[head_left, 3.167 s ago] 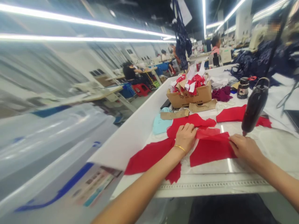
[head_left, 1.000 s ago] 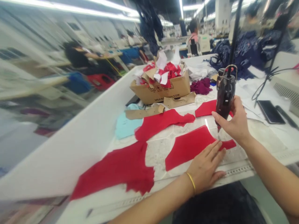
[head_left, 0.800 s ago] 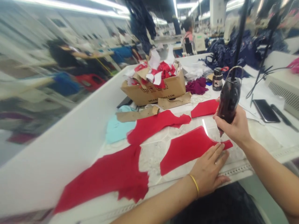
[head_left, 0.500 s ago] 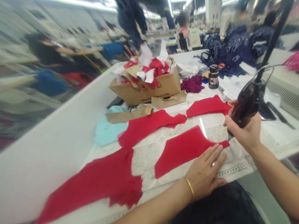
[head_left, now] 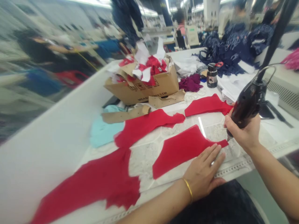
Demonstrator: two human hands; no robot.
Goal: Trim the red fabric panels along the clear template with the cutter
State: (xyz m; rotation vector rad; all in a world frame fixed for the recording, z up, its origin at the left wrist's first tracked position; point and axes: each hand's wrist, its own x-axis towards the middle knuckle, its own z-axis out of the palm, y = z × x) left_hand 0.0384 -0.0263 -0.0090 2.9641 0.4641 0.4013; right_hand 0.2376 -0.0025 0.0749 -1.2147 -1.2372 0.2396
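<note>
My left hand [head_left: 205, 171], with a yellow bracelet at the wrist, lies flat with its fingers stretched over the lower edge of a cut red fabric piece [head_left: 181, 147]. My right hand [head_left: 246, 132] is wrapped round a black handheld power tool [head_left: 248, 99]. That tool tilts down, its narrow tip [head_left: 229, 137] right at the strip-like right end of the piece; whether it touches the cloth I cannot tell. Beyond it lie a red piece [head_left: 149, 126] in the middle and another red piece [head_left: 206, 105] behind the tool. A larger red piece [head_left: 93, 180] spreads at the front left.
Behind the pieces stands a cardboard box [head_left: 144, 90] full of red and white scraps. Light blue cloth [head_left: 105, 132], a dark bottle [head_left: 211, 76] and a navy fabric heap [head_left: 233, 53] surround the work. A white side wall [head_left: 53, 124] borders the left; a measuring tape [head_left: 235, 166] runs along the front edge.
The view has shifted slightly, so the table things sit a little further left. Both hands, the tool and the red pieces keep about the same places relative to each other.
</note>
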